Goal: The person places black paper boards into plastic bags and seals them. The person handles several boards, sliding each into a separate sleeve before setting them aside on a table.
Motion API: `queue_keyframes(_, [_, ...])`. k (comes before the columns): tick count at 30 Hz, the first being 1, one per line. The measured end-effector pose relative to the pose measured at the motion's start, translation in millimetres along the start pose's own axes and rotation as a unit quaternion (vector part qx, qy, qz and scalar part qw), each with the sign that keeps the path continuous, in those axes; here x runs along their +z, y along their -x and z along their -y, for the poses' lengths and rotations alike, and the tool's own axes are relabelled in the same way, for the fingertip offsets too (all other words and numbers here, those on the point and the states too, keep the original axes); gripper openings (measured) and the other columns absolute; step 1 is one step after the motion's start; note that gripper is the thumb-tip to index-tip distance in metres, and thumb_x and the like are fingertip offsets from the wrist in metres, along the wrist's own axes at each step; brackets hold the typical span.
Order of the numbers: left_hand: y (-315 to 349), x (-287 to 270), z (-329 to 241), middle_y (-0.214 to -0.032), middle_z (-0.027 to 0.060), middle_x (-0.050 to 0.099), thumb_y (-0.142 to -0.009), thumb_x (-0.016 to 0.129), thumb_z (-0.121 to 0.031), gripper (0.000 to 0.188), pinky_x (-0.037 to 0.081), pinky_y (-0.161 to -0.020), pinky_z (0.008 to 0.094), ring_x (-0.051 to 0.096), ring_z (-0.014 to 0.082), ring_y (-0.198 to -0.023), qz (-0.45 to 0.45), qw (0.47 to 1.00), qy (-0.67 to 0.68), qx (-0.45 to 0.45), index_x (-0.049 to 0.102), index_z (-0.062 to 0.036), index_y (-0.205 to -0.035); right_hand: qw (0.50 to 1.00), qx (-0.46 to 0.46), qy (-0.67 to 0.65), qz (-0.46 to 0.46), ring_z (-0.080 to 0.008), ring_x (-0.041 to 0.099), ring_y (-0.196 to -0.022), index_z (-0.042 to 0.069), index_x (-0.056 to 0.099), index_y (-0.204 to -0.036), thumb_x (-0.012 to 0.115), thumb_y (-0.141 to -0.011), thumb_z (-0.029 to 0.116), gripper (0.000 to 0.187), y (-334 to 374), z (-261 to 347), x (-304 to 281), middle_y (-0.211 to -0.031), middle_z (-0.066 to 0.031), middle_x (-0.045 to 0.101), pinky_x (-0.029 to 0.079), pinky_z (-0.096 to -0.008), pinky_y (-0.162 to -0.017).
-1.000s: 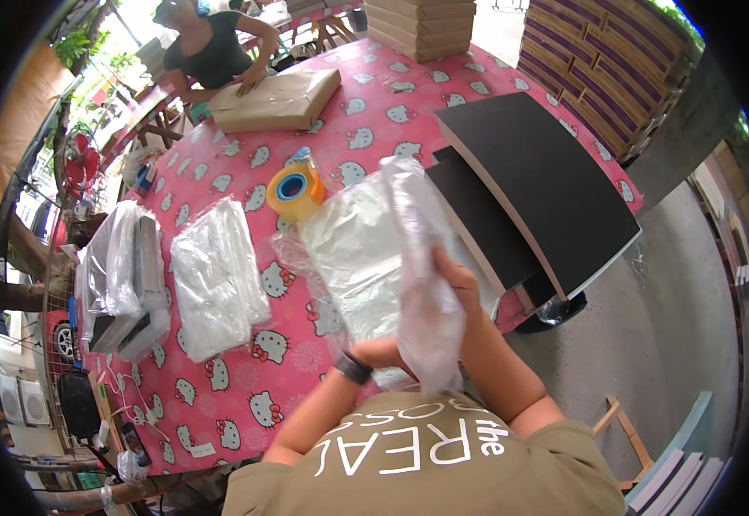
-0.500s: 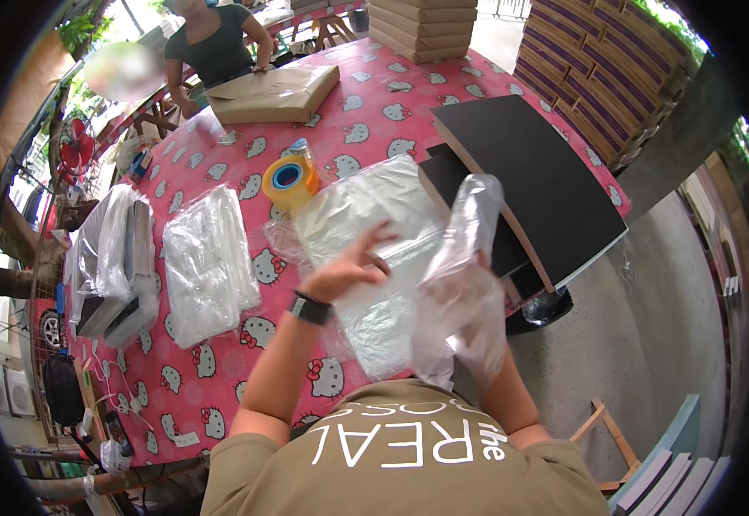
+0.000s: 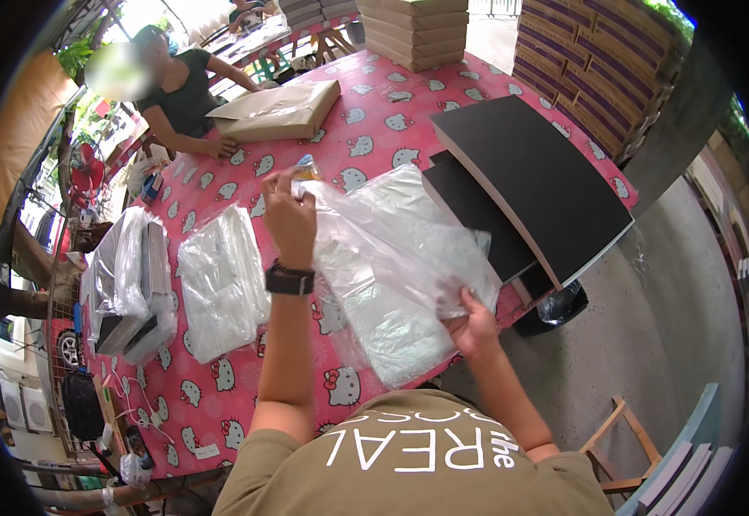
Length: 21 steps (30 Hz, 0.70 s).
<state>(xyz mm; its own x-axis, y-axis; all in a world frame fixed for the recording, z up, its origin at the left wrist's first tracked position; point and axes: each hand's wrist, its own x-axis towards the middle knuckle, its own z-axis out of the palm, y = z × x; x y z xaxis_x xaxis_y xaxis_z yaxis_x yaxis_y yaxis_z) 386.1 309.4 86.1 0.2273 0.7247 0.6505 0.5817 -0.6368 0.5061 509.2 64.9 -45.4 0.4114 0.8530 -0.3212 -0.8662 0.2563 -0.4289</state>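
Held a clear plastic bag [image 3: 400, 249] at frame centre, left hand [image 3: 291, 215] pinching its top corner, right hand [image 3: 470, 322] gripping the lower edge. Black boards [image 3: 533, 176] right, folded bags [image 3: 220, 279] left, tape roll [image 3: 305, 165] probably hidden behind. Stretched wider than before.
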Motion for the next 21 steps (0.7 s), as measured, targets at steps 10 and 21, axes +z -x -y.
queue_keyframes(10, [155.7, 106.0, 26.2, -0.14, 0.0153, 0.008, -0.078, 0.048, -0.046, 0.069, 0.011, -0.1, 0.0526, 0.009, 0.033, -0.129, 0.394, 0.908, -0.107, 0.095, 0.023, -0.0123, -0.133, 0.989, 0.09, -0.089, -0.073, -0.028, 0.055, -0.091, 0.004, 0.042, -0.112, 0.035, -0.09, 0.026, 0.032, 26.9, -27.2, -35.3, -0.104, -0.0134, 0.054, 0.046, -0.0395, -0.077])
queue_keyframes(21, [145.3, 92.5, -23.8, -0.118, 0.014, 0.042, -0.072, 0.063, -0.015, 0.042, 0.03, -0.092, 0.0397, 0.038, 0.0293, -0.11, 0.207, 0.96, 0.168, 0.078, 0.048, -0.0076, -0.111, 0.867, -0.402, 0.163, -0.244, -0.0134, 0.055, -0.078, 0.005, 0.05, -0.105, 0.05, -0.082, 0.023, 0.029, 87.5, 155.9, -76.6, -0.091, -0.0083, 0.058, 0.043, -0.0256, -0.065])
